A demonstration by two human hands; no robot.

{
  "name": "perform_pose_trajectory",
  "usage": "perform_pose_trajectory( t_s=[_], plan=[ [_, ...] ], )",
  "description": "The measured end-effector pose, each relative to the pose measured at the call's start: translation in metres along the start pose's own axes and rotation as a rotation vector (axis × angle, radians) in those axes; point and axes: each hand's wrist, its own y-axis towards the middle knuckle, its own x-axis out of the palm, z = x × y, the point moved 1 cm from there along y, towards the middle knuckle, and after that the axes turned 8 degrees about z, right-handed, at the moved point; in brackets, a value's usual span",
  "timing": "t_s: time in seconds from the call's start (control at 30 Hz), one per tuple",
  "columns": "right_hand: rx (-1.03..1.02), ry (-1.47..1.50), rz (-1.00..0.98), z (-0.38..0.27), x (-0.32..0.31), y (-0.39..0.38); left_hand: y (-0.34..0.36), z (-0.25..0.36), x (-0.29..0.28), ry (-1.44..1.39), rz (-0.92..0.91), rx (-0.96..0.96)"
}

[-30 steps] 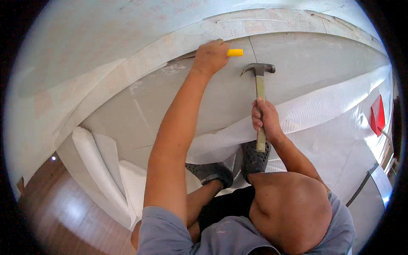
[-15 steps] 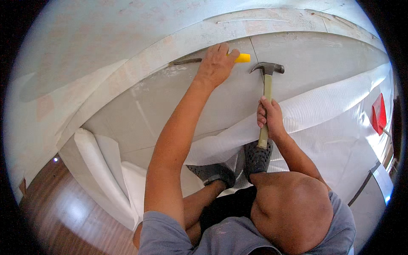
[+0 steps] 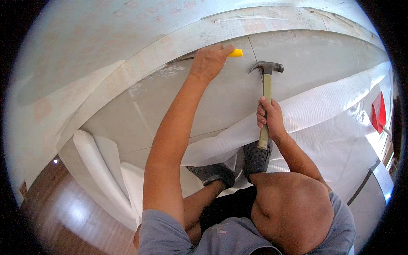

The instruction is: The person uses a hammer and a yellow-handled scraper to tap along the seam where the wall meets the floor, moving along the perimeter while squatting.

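Note:
A yellow-handled chisel (image 3: pixel 236 53) is gripped in my left hand (image 3: pixel 208 61), whose fingers hide its middle. Its dark blade points left and lies low along the foot of the wall, where the skirting strip (image 3: pixel 140 55) meets the grey floor tiles (image 3: pixel 191 91). In my right hand (image 3: pixel 271 117) is a claw hammer (image 3: pixel 267 87), held by its greenish handle. The hammer's dark head is raised over the tiles, to the right of the chisel's yellow end and apart from it.
A white ribbed sheet (image 3: pixel 314 102), rolled back, crosses the tiles before my dark perforated clogs (image 3: pixel 257 157). Another folded white sheet (image 3: pixel 100 170) lies at left, beside wood-look flooring (image 3: pixel 72 204). A red object (image 3: pixel 378 112) is at the far right.
My left hand has shifted slightly left with the chisel, and less of the dark blade shows. My right hand and the hammer have hardly moved.

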Motion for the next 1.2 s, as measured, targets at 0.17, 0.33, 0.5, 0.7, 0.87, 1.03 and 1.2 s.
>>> perform_pose_trajectory(
  t_s=[0.17,0.33,0.5,0.7,0.87,1.03,1.2],
  plan=[
    [0.005,0.01,0.008,0.003,0.0,-0.001,0.001,-0.003,0.0,-0.083,-0.019,0.008],
    [0.031,0.039,-0.005,-0.005,0.002,-0.004,0.002,-0.01,0.003,-0.076,0.08,0.068],
    [-0.034,0.054,-0.003,-0.021,0.003,-0.01,0.004,-0.006,0.002,0.058,0.077,0.114],
    [-0.201,-0.021,-0.174,-0.036,-0.022,-0.016,0.024,-0.013,-0.004,0.078,0.003,0.05],
    [-0.595,-0.502,0.205,-0.084,-0.021,-0.014,0.026,-0.014,0.0,0.098,-0.01,0.067],
    [-0.351,0.219,-0.051,-0.081,-0.012,0.003,0.021,-0.016,0.005,0.134,0.102,0.138],
    [-0.183,0.275,-0.014,-0.079,0.011,0.003,0.019,-0.009,-0.001,0.137,0.068,0.132]
  ],
)
